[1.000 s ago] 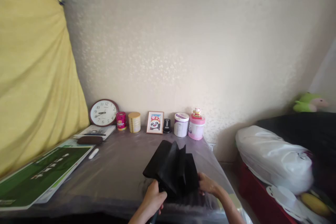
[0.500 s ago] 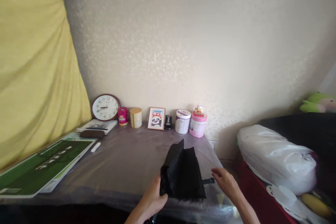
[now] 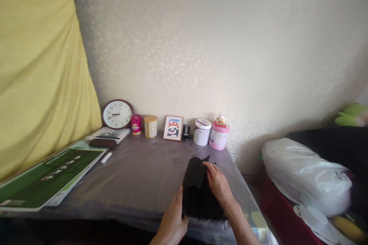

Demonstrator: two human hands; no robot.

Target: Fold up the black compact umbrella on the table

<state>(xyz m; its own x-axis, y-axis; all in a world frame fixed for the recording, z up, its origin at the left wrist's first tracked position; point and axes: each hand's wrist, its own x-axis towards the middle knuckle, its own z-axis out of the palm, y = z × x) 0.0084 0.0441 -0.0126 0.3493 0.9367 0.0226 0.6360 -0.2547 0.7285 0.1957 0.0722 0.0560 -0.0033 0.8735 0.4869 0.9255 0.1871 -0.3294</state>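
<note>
A black folding umbrella (image 3: 195, 178), by the look of its loose fabric folds, is held over the table's near edge. My left hand (image 3: 174, 216) is closed around its left side, thumb and fingers on the dark cloth. On the right, my right hand (image 3: 220, 185) pinches the upper edge of a fold between thumb and fingers. The lower part of the umbrella is dark and partly covered by my hands, so its handle cannot be made out.
Along the wall stand a clock (image 3: 117, 114), a pink tin (image 3: 136, 124), a yellow-lidded can (image 3: 150, 126), a panda picture frame (image 3: 173, 128) and two tubs, one white (image 3: 202, 132), one pink (image 3: 219, 138). Green boards (image 3: 54, 176) lie left; a white bag (image 3: 306, 174) bulges at right.
My right hand has moved left and up from beside the loose strap onto the umbrella's fabric. A fold is now pulled over, and the strap no longer shows.
</note>
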